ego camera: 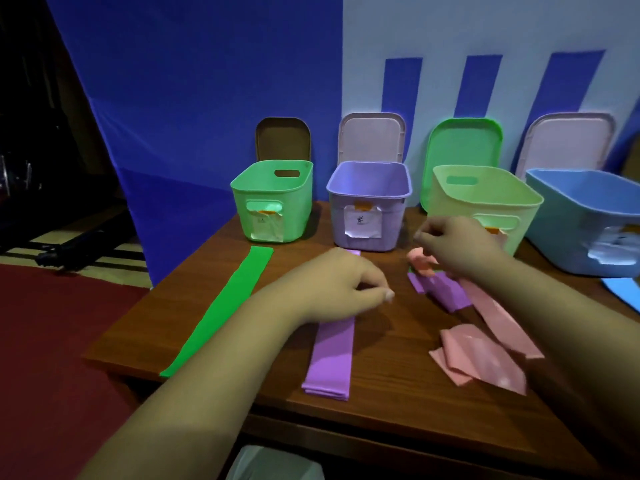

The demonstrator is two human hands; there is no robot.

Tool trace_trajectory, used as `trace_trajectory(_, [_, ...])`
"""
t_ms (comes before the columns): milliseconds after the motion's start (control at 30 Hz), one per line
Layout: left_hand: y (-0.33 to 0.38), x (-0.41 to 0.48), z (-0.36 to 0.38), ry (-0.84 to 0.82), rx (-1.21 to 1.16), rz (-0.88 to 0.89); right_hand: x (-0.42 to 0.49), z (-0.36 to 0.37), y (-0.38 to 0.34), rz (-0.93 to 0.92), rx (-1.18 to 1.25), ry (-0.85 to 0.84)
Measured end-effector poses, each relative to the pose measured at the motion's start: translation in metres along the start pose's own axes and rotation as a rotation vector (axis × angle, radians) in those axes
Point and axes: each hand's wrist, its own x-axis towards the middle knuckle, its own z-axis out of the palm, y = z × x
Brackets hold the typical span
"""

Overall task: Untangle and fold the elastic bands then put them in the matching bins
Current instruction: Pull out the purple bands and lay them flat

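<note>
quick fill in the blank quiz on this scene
The long flat elastic band before the green plastic bin is ____. The left hand lies over a folded ____ elastic band. Below the right hand, a ____ elastic band tangles with a purple one. ____ open bins stand on the wooden table.
Missing: green, purple, pink, four.

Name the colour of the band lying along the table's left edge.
The band is bright green; head view.

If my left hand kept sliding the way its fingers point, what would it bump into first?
Probably the crumpled purple elastic band lying on the wooden table right of the left hand, though depth is hard to judge.
</note>
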Motion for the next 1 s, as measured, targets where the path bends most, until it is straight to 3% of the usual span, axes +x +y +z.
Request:
trace_trajectory(300, [0.004,0.112,0.041,-0.161,0.162,-0.014,-0.04,-0.005,0.08,-0.073,0.015,-0.16])
trace_trajectory(433, [-0.018,0.12,0.055,-0.177,0.058,-0.036,-0.036,-0.009,0.084,-0.101,0.04,-0.209])
trace_trajectory(600, [-0.023,0.123,0.057,-0.144,-0.013,0.02,-0.031,-0.011,0.087,-0.153,-0.097,-0.318])
trace_trajectory(800, [-0.02,0.124,0.065,-0.042,-0.025,0.097,-0.032,-0.013,0.087,-0.161,-0.006,-0.217])
trace_trajectory(1000, [-0.013,0.119,0.061,0.018,-0.052,0.079,-0.04,-0.021,0.078,-0.173,0.281,0.066])
